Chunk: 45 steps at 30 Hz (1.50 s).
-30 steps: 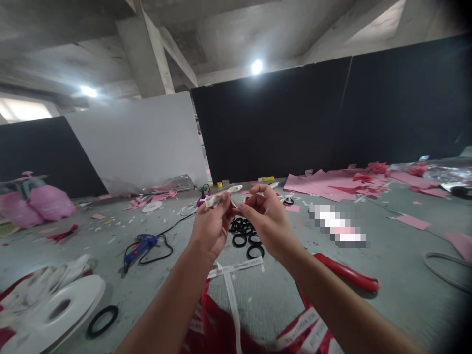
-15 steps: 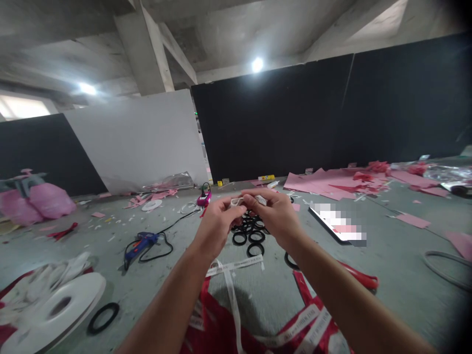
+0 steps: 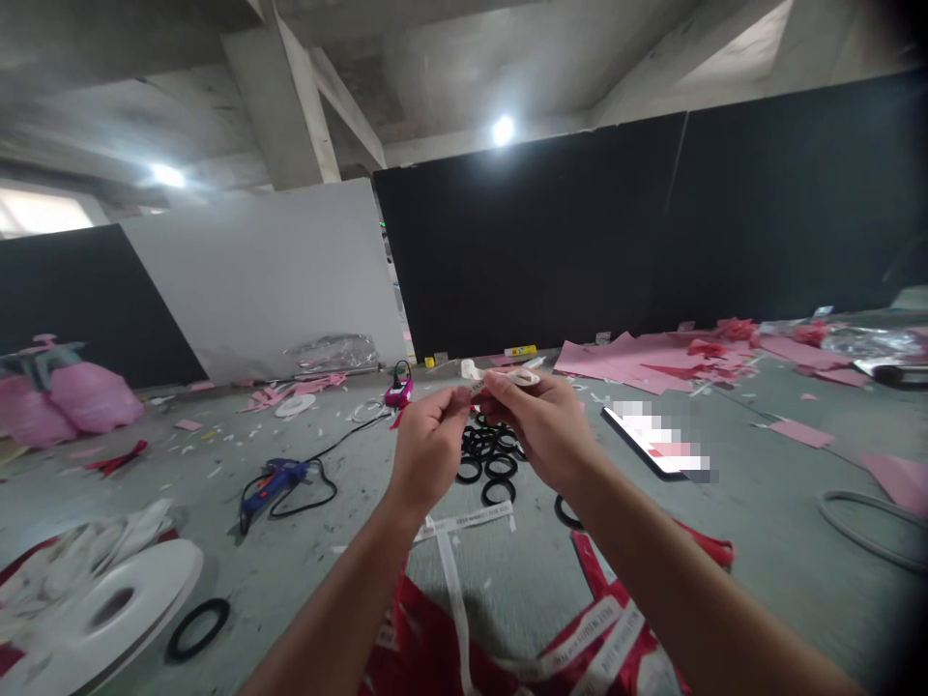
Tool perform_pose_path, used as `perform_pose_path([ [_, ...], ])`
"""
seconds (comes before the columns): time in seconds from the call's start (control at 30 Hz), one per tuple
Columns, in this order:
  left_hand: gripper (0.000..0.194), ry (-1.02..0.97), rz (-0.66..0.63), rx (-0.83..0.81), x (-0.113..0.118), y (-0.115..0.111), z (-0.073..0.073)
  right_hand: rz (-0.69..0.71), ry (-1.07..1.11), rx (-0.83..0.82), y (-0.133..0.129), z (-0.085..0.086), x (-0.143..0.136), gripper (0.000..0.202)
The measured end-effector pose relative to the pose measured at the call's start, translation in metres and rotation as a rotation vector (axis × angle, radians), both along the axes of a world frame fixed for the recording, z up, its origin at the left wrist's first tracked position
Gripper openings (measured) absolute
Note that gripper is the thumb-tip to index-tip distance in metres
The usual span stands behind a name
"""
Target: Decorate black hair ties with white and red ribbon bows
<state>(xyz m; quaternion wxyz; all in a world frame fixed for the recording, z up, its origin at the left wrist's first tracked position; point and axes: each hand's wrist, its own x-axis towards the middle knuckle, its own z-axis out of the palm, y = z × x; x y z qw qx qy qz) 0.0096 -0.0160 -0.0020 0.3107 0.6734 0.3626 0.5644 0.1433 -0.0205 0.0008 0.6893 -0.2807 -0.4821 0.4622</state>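
Observation:
My left hand (image 3: 430, 447) and my right hand (image 3: 545, 425) are raised side by side in the middle of the view. Both pinch a narrow white printed ribbon (image 3: 523, 378), which loops between and above the fingertips. Behind and below the hands, several black rings (image 3: 501, 466) lie on the grey-green surface. Nearer, another length of white printed ribbon (image 3: 475, 518) runs across and down toward red fabric (image 3: 427, 638) at the bottom.
On the left are a white spool (image 3: 156, 590), a single black ring (image 3: 198, 628) and a blue glue gun (image 3: 274, 485) with its cord. A phone (image 3: 645, 445), its screen blurred, and pink sheets (image 3: 623, 360) lie at the right.
The ribbon between my fingers has changed shape, its loop now standing up above the fingertips. My left hand has shifted slightly away from the right one.

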Motion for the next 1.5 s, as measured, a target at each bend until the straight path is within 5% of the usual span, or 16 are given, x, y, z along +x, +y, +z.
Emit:
perform_pose_path([
  [0.2,0.021,0.146,-0.034,0.075,0.001,-0.004,0.004,-0.068,0.081,-0.050,0.001,0.001,-0.003,0.021],
  [0.5,0.028,0.333,0.015,0.172,0.001,-0.007,0.004,-0.170,0.062,0.026,0.006,-0.008,-0.006,0.022],
  [0.77,0.034,0.373,-0.003,0.155,0.002,-0.011,0.005,-0.199,0.016,0.051,0.003,0.002,0.001,0.026],
  [0.9,0.021,0.289,-0.058,0.115,-0.003,-0.011,0.009,-0.102,-0.112,0.047,0.000,0.003,0.004,0.024],
  [1.1,0.034,0.005,-0.244,0.023,-0.009,-0.006,0.013,-0.034,-0.286,0.092,-0.005,0.002,0.002,0.022],
  [1.27,0.035,-0.078,0.004,0.036,-0.007,-0.001,0.010,0.063,-0.283,0.069,-0.009,0.009,0.005,0.033],
  [1.5,0.038,-0.063,0.062,0.037,-0.009,0.003,0.007,-0.240,-0.677,0.339,-0.012,0.011,0.018,0.024],
])
